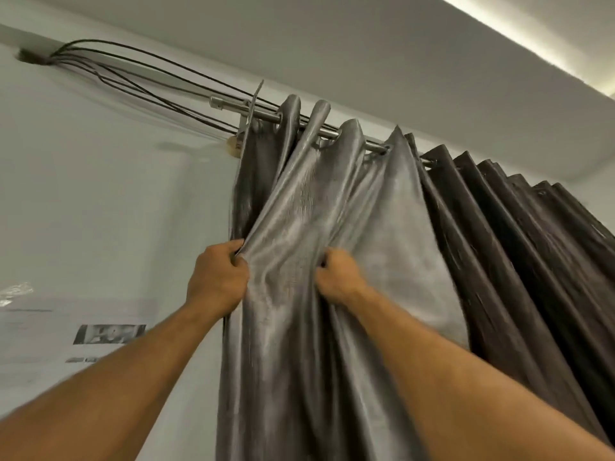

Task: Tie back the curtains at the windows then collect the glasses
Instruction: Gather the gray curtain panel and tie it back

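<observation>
Left hand grips the grey curtain's left edge; right hand clenches a fold beside it, fingers curled into the fabric.

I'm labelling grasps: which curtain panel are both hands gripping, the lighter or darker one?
The lighter silver-grey curtain at the rod's left end; the dark brown curtain hangs untouched.

The curtain was shiny silver-grey with a fine vertical sheen, its pleats toward three o'clock turning dark brown-grey. The rod was bright chrome. Black cables ran at ten o'clock over a pale grey-green wall. The ceiling was off-white, with a warm yellow glow at two o'clock.
</observation>
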Demonstrator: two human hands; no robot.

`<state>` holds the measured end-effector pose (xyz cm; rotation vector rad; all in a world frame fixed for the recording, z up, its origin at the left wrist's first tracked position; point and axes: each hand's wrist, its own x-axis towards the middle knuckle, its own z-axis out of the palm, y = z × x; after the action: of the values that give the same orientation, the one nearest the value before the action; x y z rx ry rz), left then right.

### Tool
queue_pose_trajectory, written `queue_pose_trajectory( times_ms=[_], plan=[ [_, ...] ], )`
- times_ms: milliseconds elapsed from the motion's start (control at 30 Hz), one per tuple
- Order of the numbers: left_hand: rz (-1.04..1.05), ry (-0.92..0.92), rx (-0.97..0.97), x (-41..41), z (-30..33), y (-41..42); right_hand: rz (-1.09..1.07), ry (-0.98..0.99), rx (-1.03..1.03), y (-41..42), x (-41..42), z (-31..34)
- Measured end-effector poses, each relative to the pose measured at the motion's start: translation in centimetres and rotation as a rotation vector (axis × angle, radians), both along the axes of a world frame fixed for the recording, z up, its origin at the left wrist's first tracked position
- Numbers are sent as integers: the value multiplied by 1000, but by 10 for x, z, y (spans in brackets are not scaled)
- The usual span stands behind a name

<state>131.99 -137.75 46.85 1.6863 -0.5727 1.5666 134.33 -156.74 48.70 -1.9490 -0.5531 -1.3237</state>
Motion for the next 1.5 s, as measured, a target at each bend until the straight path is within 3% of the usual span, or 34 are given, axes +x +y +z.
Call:
queue_pose_trajectory(
  times_ms=[67, 167, 300, 400, 500, 533, 633, 700, 833, 967, 1100, 1200, 1267, 1367, 1500],
  plan=[
    [-98, -17, -57, -2, 2, 13, 94, -134, -160, 60, -19, 14],
    [-359, 22, -209, -5, -4, 26, 157, -142, -334, 111, -59, 16],
    [-335, -12, -224, -8, -20, 20, 205, -57, -351, 102, -49, -1],
    [-228, -29, -73, -8, -21, 8, 215, -40, -212, 73, -32, -21],
    [-102, -48, -60, -8, -21, 0, -193, -415, 139, 26, -21, -29],
    [-61, -57, -66, -11, -23, -4, -296, -453, 320, 6, -17, -29],
    [-22, -28, -71, -17, -29, -19, -92, -45, 654, -56, -8, -21],
    [-47, -21, -89, -15, -27, -26, 112, 104, 548, -78, 2, -17],
    [-251, 14, -142, -7, -15, -56, 79, -14, 152, -81, 20, -10],
    [-254, 35, -175, 14, -2, -124, 306, -83, -61, -81, 28, 2],
    [-300, 68, -44, 0, 27, -203, 472, -175, 158, -115, 12, 1],
    [-381, 106, 89, -16, 48, -224, 709, -76, 421, -134, -1, 2],
    [-448, 140, 112, -18, 48, -217, 780, -7, 385, -129, -3, 6],
    [-495, 198, 128, -16, 41, -199, 625, -7, 176, -107, -2, 5],
    [-646, 292, 103, -17, 22, -173, 610, -17, 136, -85, -17, -9]
  ],
)
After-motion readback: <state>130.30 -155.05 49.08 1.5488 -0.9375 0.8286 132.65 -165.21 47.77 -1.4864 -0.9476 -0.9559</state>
